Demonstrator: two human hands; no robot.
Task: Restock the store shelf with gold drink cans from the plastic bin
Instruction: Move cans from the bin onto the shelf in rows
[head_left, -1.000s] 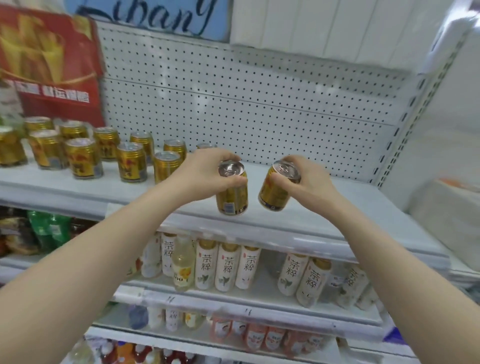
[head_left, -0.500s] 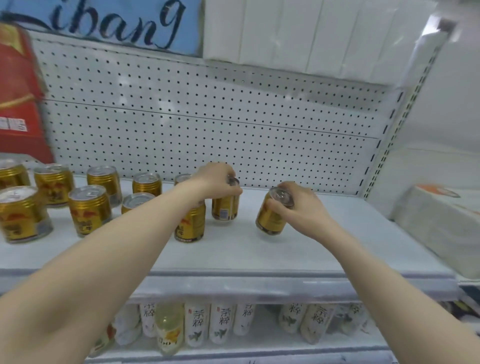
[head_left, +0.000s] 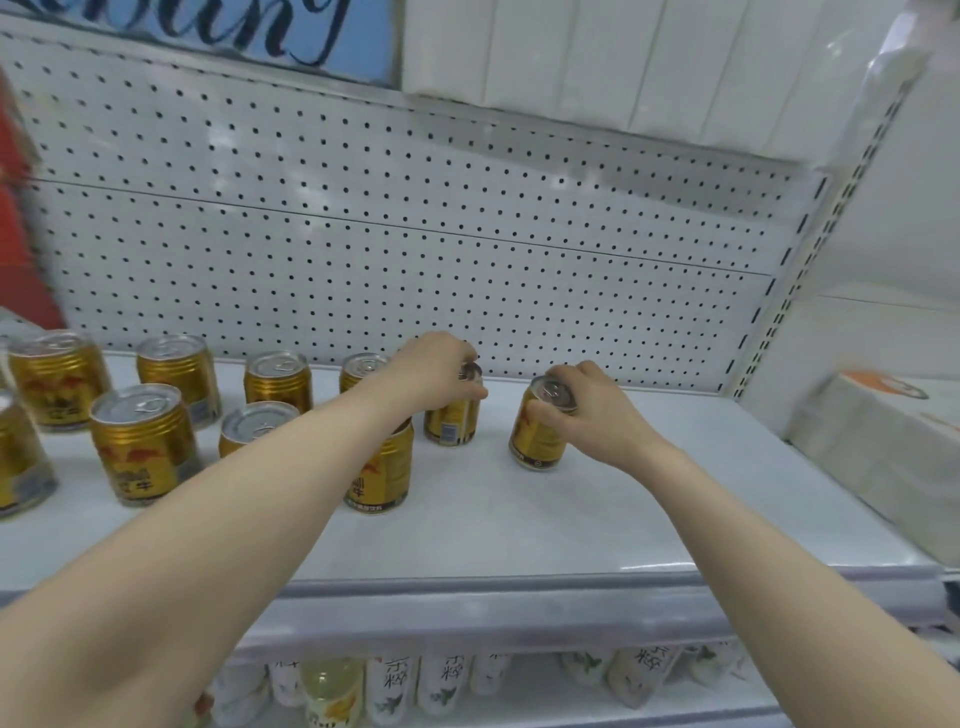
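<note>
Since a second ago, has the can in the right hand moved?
Yes. The gold can in the right hand went from above the front edge of the shelf down and back toward the pegboard, still gripped, slightly tilted.

Leftmost can (head_left: 21, 457) cut off, blue sign (head_left: 291, 31) cropped above

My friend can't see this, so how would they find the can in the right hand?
Look at the white shelf under the pegboard. Gold cans crowd its left side. This can is the farthest right of all, and the right hand grips its top.
</note>
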